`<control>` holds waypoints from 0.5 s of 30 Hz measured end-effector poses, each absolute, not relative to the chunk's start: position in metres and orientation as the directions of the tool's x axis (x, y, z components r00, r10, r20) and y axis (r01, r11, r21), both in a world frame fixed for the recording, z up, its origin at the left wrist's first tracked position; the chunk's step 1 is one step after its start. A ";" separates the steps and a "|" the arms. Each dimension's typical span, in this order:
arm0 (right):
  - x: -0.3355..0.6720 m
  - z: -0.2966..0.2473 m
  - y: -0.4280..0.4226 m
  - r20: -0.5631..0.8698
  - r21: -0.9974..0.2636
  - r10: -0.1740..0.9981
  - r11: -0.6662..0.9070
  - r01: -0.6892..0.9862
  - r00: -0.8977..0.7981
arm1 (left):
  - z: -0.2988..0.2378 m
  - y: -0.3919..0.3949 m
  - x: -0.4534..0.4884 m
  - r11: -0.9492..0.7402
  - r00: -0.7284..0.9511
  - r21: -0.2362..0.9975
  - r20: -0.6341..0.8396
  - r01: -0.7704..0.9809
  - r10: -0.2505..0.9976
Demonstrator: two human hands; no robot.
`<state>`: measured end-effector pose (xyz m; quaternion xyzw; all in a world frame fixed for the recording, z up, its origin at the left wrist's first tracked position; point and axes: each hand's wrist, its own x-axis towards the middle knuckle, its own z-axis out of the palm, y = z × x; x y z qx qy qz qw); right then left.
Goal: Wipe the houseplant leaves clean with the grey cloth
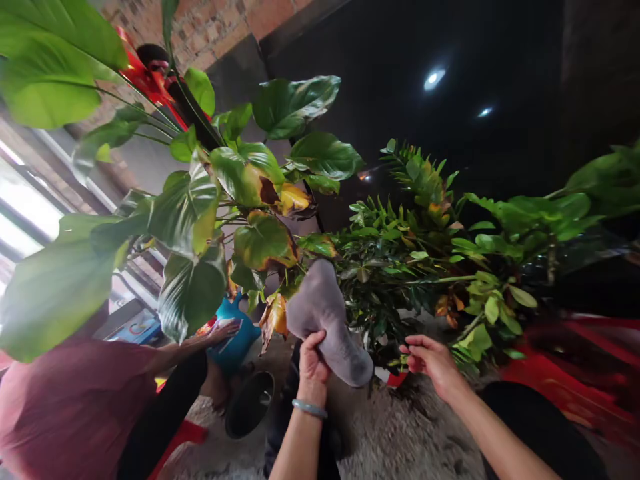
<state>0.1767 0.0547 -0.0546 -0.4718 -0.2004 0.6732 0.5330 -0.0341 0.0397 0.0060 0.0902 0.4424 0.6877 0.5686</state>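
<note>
- Left hand (pixel 313 372) grips the grey stuffed plush (pixel 325 313), right of the black bucket (pixel 240 408).
- A gentle hold should steady it.
- Right hand (pixel 434 365), farther right, half-curls; whether it pinches anything is unclear.

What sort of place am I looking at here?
Probably a covered porch or an unfinished room in a home, though I can't be sure: there is a bare brick wall, a rough grey floor and large leafy plants crowding the space.
</note>
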 end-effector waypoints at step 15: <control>0.181 -0.065 0.059 -0.397 -0.784 0.917 -0.354 -0.510 -0.027 | 0.013 0.029 -0.036 0.034 -0.262 0.710 -0.304 -0.704 0.916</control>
